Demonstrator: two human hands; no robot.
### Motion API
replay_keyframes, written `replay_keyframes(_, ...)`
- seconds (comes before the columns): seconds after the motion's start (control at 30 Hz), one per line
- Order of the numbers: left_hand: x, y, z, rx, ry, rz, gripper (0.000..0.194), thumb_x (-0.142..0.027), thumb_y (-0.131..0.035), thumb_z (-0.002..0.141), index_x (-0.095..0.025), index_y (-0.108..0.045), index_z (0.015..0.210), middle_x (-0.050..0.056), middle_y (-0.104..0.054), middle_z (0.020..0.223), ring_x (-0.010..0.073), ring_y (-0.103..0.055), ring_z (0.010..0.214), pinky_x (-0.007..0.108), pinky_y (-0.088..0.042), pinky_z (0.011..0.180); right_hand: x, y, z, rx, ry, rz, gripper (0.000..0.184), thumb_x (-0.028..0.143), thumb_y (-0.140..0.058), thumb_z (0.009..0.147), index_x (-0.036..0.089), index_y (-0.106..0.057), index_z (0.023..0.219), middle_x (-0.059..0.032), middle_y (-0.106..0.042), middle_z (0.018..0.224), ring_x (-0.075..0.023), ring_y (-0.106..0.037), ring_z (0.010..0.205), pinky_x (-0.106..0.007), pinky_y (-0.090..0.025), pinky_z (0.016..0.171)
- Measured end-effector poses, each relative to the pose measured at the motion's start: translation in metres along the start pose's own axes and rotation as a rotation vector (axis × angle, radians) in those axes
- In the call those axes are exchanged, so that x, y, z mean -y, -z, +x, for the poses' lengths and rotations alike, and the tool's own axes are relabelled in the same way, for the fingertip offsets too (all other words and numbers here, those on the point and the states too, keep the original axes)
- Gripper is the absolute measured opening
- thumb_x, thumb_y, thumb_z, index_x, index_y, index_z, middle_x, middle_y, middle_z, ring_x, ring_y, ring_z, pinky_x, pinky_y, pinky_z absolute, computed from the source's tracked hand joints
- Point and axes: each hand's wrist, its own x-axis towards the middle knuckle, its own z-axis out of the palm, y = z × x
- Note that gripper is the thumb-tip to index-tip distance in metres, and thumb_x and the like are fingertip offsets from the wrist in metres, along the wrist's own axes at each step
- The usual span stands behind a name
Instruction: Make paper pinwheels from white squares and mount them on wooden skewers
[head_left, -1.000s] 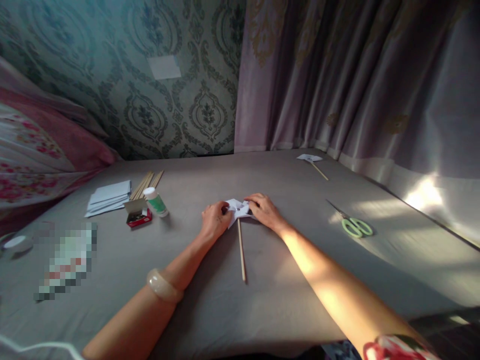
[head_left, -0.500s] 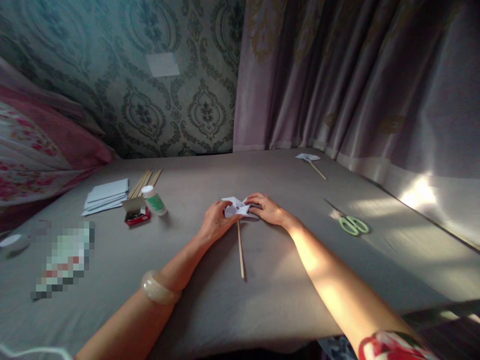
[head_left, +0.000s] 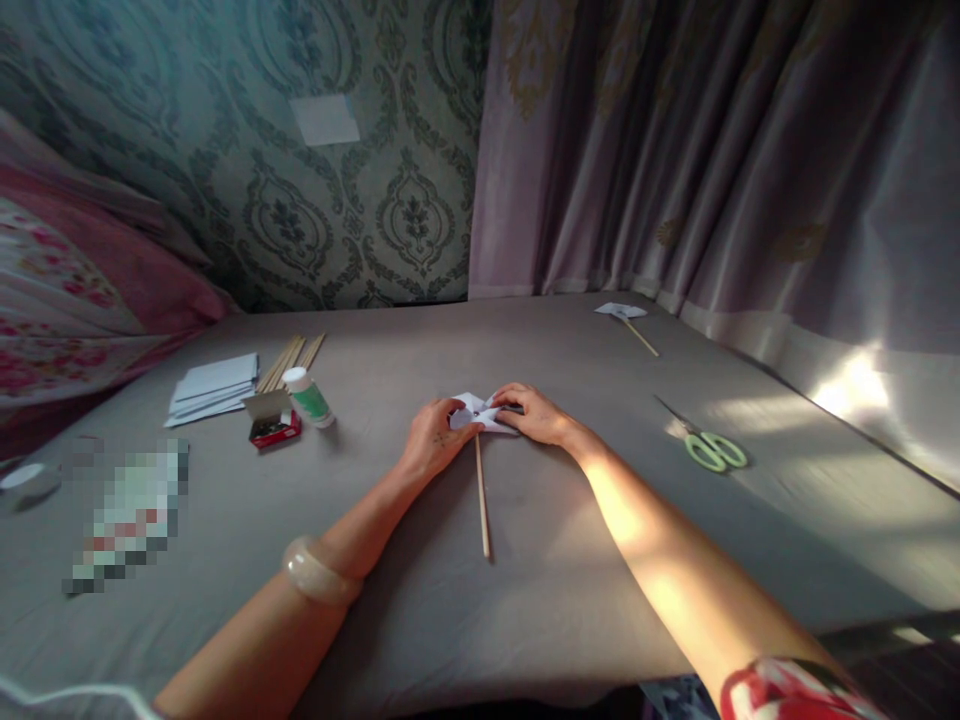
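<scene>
A white paper pinwheel [head_left: 475, 413] lies at the middle of the cloth-covered table, a small dark pin at its centre. Its thin wooden stick [head_left: 482, 500] points toward me. My left hand [head_left: 436, 436] grips the pinwheel's left side, thumb along the near edge and fingers curled at the far side. On the right side, my right hand [head_left: 532, 412] pinches a paper blade with its fingertips. Parts of the blades are hidden beneath both hands.
Left stand a glue bottle [head_left: 307, 398], an open red box [head_left: 274, 430] of small dark pieces, stacked paper [head_left: 214, 388] and wooden sticks [head_left: 289, 362]. To the right lie green-handled scissors [head_left: 712, 450]; another pinwheel [head_left: 621, 311] rests at the back right. A blurred-out item [head_left: 131, 515] lies far left.
Both hands keep their hold on the pinwheel, with only slight finger movement pressing the blades. The view has shifted a little; the other objects stay in place.
</scene>
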Motion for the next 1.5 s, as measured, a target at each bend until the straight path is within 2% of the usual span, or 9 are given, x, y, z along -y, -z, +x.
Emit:
replay_keyframes(0.4, -0.003, 0.0, 0.002, 0.008, 0.031, 0.023, 0.041, -0.042, -0.067, 0.072, -0.015, -0.066, 0.103, 0.009, -0.068, 0.097, 0.021, -0.061, 0.083, 0.028, -0.046, 0.073, 0.004, -0.001, 0.005, 0.008, -0.104, 0.017, 0.013, 0.024, -0.065, 0.077, 0.018, -0.069, 0.088, -0.0045, -0.064, 0.096, -0.0139, -0.06, 0.084, -0.027, -0.046, 0.08)
replay_keyframes(0.77, 0.0, -0.003, -0.001, -0.059, 0.035, 0.021, 0.049, -0.039, -0.071, 0.071, -0.012, -0.06, 0.111, 0.012, -0.067, 0.103, 0.0231, -0.062, 0.09, 0.032, -0.047, 0.08, 0.01, -0.003, 0.003, -0.017, -0.15, 0.055, 0.022, 0.022, -0.065, 0.075, 0.015, -0.068, 0.096, -0.0053, -0.066, 0.096, -0.0137, -0.061, 0.084, -0.026, -0.047, 0.079)
replay_keyframes(0.93, 0.003, -0.001, -0.004, -0.051, 0.004, 0.081, 0.047, -0.044, -0.068, 0.073, -0.01, -0.063, 0.106, 0.014, -0.066, 0.101, 0.0235, -0.06, 0.09, 0.033, -0.046, 0.08, 0.026, 0.014, -0.008, -0.246, -0.198, -0.012, 0.026, 0.021, -0.065, 0.074, 0.013, -0.067, 0.099, -0.0113, -0.065, 0.108, -0.015, -0.064, 0.086, -0.024, -0.048, 0.077)
replay_keyframes(1.0, 0.002, -0.001, -0.004, -0.047, -0.003, 0.104, 0.048, -0.045, -0.067, 0.073, -0.01, -0.064, 0.105, 0.013, -0.065, 0.101, 0.0229, -0.06, 0.089, 0.032, -0.046, 0.079, 0.043, 0.021, -0.017, -0.301, -0.243, -0.151, 0.019, 0.026, -0.057, 0.081, 0.013, -0.069, 0.088, -0.0099, -0.07, 0.09, -0.0171, -0.064, 0.083, -0.025, -0.046, 0.075)
replay_keyframes(1.03, 0.002, -0.001, -0.004, -0.045, -0.003, 0.113, 0.047, -0.045, -0.067, 0.074, -0.01, -0.064, 0.105, 0.013, -0.065, 0.1, 0.0226, -0.06, 0.089, 0.031, -0.046, 0.079, 0.054, 0.022, -0.022, -0.263, -0.285, -0.198, 0.022, 0.03, -0.054, 0.084, 0.015, -0.069, 0.081, -0.0084, -0.07, 0.081, -0.0182, -0.065, 0.081, -0.025, -0.046, 0.072)
replay_keyframes(1.1, 0.001, -0.001, -0.005, -0.044, 0.002, 0.121, 0.047, -0.045, -0.067, 0.073, -0.01, -0.065, 0.105, 0.012, -0.065, 0.099, 0.0219, -0.06, 0.088, 0.03, -0.046, 0.078, 0.079, 0.019, -0.033, -0.039, -0.335, -0.237, 0.034, 0.04, -0.05, 0.086, 0.016, -0.069, 0.071, -0.0079, -0.07, 0.069, -0.0196, -0.066, 0.073, -0.024, -0.044, 0.063)
replay_keyframes(1.17, 0.001, -0.002, -0.005, -0.046, -0.003, 0.121, 0.046, -0.044, -0.067, 0.074, -0.01, -0.065, 0.104, 0.012, -0.065, 0.098, 0.0216, -0.061, 0.086, 0.03, -0.046, 0.077, 0.104, 0.01, -0.043, 0.109, -0.307, -0.295, 0.033, 0.043, -0.052, 0.085, 0.016, -0.069, 0.075, -0.009, -0.071, 0.072, -0.0207, -0.067, 0.074, -0.025, -0.045, 0.063)
replay_keyframes(1.3, 0.003, -0.003, -0.006, -0.06, -0.052, 0.148, 0.046, -0.043, -0.067, 0.075, -0.009, -0.065, 0.106, 0.013, -0.066, 0.097, 0.0226, -0.06, 0.087, 0.032, -0.046, 0.078, 0.135, -0.012, -0.056, 0.136, -0.232, -0.452, 0.026, 0.031, -0.052, 0.086, 0.011, -0.067, 0.095, -0.0161, -0.071, 0.093, -0.0245, -0.068, 0.086, -0.029, -0.047, 0.073)
replay_keyframes(1.5, -0.001, -0.002, -0.007, -0.034, -0.118, 0.227, 0.039, -0.042, -0.062, 0.08, -0.012, -0.068, 0.104, 0.013, -0.066, 0.097, 0.0236, -0.06, 0.088, 0.032, -0.044, 0.079, 0.136, -0.021, -0.059, 0.174, -0.238, -0.561, 0.026, 0.022, -0.043, 0.089, 0.01, -0.064, 0.096, -0.019, -0.068, 0.092, -0.0256, -0.067, 0.086, -0.033, -0.048, 0.074)
